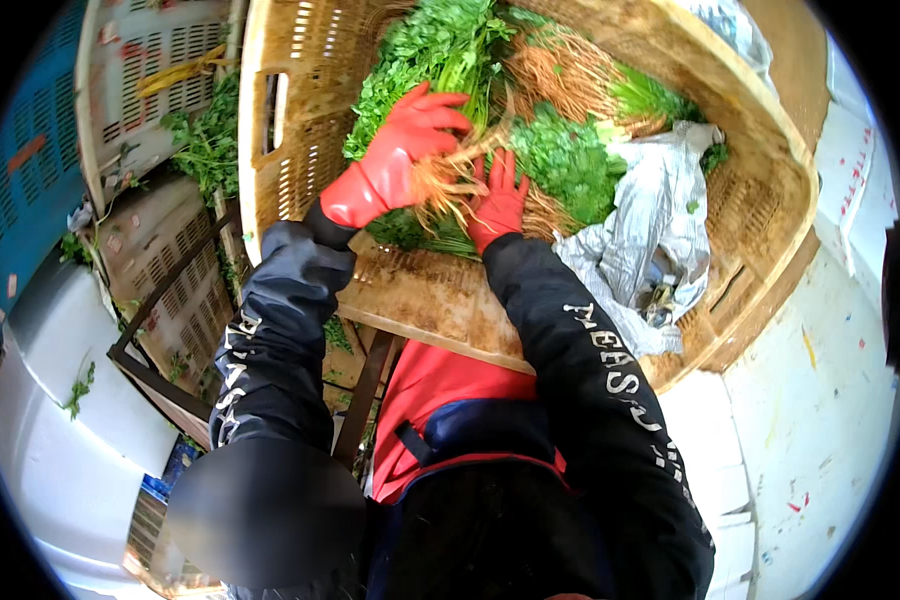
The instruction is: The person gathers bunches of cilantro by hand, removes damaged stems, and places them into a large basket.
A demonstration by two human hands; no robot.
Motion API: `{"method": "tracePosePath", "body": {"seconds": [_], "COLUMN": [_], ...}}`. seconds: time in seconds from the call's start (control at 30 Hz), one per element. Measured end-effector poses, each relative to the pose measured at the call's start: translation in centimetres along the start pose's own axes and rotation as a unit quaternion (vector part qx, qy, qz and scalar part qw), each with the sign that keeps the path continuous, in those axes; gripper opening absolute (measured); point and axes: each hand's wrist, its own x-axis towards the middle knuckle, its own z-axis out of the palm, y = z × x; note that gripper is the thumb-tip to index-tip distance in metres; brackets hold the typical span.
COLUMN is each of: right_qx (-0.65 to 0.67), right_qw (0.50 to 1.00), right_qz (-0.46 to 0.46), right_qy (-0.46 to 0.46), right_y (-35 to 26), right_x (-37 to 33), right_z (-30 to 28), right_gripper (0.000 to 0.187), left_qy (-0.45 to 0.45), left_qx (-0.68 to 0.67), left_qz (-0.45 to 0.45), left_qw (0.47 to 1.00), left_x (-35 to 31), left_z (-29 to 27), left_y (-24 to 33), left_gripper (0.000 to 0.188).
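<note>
My left hand (395, 155), in a red rubber glove, reaches over the stems of a leafy green bunch (420, 60). Its fingers curve to the right, and a tangle of pale orange roots (450, 180) lies in its grip, hiding the thumb. Close beside it, to the right, my right hand (500, 203) wears a matching glove. Its fingers are stretched and a little apart, touching the roots and greens. Another green bunch (570, 170) rests right of that hand. Both hands are inside a worn yellowish plastic crate (430, 300).
More rooted greens (570, 75) fill the crate's far side. A crumpled silvery-white sack (655, 220) lies at its right. Other slatted crates (165, 235) with loose greens stand at left, near a dark metal bar (155, 375). White boxes (850, 170) stand at right.
</note>
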Motion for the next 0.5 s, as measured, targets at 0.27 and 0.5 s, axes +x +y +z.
{"method": "tracePosePath", "body": {"seconds": [0.27,0.5], "right_qx": [0.253,-0.016], "right_qw": [0.964,1.000], "right_qz": [0.018,0.011], "right_qy": [0.082,0.007], "right_y": [0.3,0.3], "right_x": [0.7,0.2], "right_z": [2.1,-0.1], "right_gripper": [0.066,0.063], "left_qy": [0.211,0.418], "left_qx": [-0.272,-0.373], "left_qz": [-0.128,0.005], "left_qw": [0.930,0.828], "left_x": [-0.6,-4.6], "left_z": [-16.8,-23.0], "left_y": [6.5,16.4], "left_gripper": [0.014,0.023]}}
